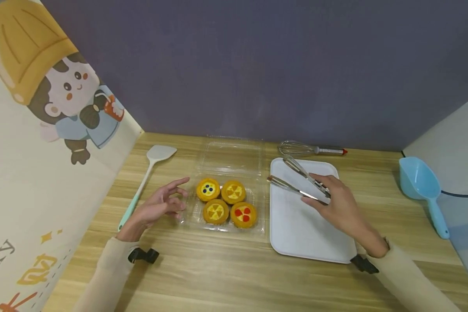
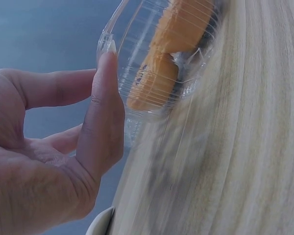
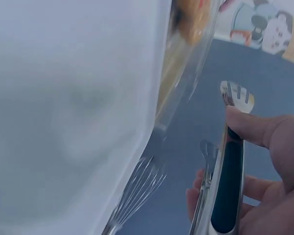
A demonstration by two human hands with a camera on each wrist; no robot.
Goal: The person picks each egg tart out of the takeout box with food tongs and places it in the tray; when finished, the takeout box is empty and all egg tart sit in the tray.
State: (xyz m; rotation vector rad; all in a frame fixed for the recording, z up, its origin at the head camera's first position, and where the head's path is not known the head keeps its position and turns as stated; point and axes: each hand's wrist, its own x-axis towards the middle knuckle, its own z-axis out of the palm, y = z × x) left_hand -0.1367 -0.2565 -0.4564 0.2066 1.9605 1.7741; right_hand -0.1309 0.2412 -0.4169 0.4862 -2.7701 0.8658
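My right hand [image 1: 341, 206] grips metal serving tongs [image 1: 299, 170] over the white tray [image 1: 308, 234]. The tongs' arms stand apart with nothing between their slotted tips; a dark grip strip shows on the tongs [image 3: 228, 181] in the right wrist view. To the left lies a clear plastic box [image 1: 232, 159], its lid folded back. Inside sit several egg tarts, among them one with blue dots [image 1: 208, 189] and one with red spots [image 1: 243, 215]. At the box's left edge is my left hand [image 1: 160, 203], and a fingertip appears to touch the rim in the left wrist view.
A white spatula [image 1: 160, 153] with a green handle lies at the left. Behind the tray rests a wire whisk [image 1: 296, 148]. A light blue scoop [image 1: 419, 177] is at the right. A dark panel [image 1: 257, 69] rises at the table's [image 1: 203, 268] back edge.
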